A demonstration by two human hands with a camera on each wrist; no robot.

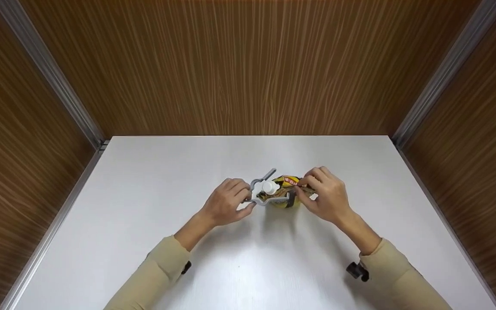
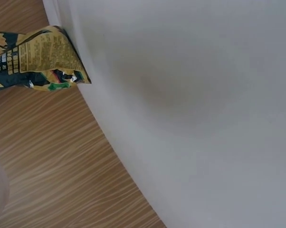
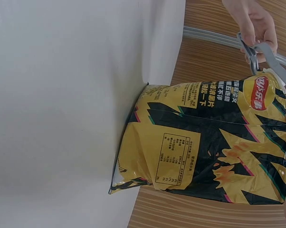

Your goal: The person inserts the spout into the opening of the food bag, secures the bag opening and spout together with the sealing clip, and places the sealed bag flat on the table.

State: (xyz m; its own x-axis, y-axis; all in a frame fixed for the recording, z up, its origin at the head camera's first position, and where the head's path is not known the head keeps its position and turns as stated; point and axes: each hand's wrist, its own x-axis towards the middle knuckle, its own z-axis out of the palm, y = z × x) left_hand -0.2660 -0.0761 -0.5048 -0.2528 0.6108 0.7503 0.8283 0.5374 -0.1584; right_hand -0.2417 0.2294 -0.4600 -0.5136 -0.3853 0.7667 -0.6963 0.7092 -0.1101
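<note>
Chip bag [image 1: 286,191] stands upright near centre of the white surface [image 1: 144,224], top edge gathered. Left hand [image 1: 226,202] is at the bag's 9 o'clock, fingers curled round the handles of a grey clip [image 1: 260,193] w/ a white knob; the clip jaws sit at the bag top. In the right wrist view the left hand's fingers [image 3: 257,23] pinch the clip [image 3: 264,54] right where it meets the bag [image 3: 204,142]. Right hand [image 1: 325,193] is at 3 o'clock, fingertips pinching the folded top of the bag.

Risks, as I judge them:
- Fold could spring open if the right hand's pinch slackens before the clip bites; then it catches only one layer, or nothing.
- Clip looks offset toward the 9 o'clock end, so the 3 o'clock part of the fold may gape.
- Bag stands on a narrow base w/ both hands pulling at its top; a sideways tug could tip it over.
- Clip snapping to could nip a fingertip; right fingers sit v. close to it.

Can't tell from these views whether the clip jaws are already closed on the film.
</note>
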